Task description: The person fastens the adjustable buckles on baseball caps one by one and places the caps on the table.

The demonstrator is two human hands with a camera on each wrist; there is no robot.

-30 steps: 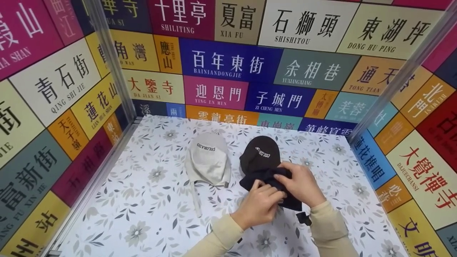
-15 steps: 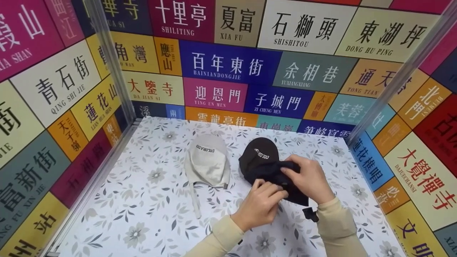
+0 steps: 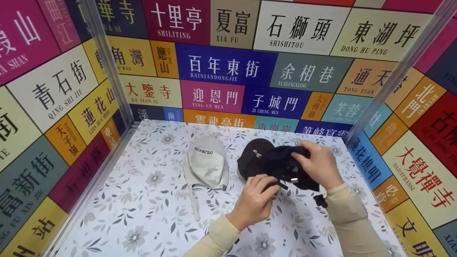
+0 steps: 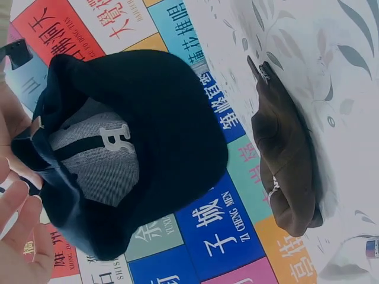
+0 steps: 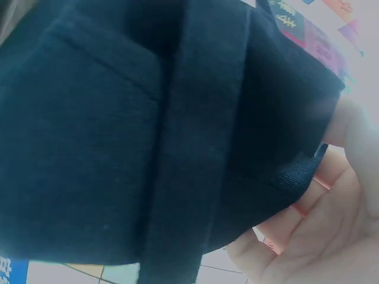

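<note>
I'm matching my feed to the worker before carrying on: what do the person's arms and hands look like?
The left sleeve and right sleeve are long and plain beige, without visible markings. The left hand and right hand wear no gloves. A small black piece shows beside the right sleeve.

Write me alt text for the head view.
A person's left hand and right hand hold a dark navy fabric cap, partly covering a dark brown fabric cap behind it. To the left, a pale grey fabric cap lettered COLORADO lies on a white, floral-patterned tabletop, before multicoloured printed walls.
</note>
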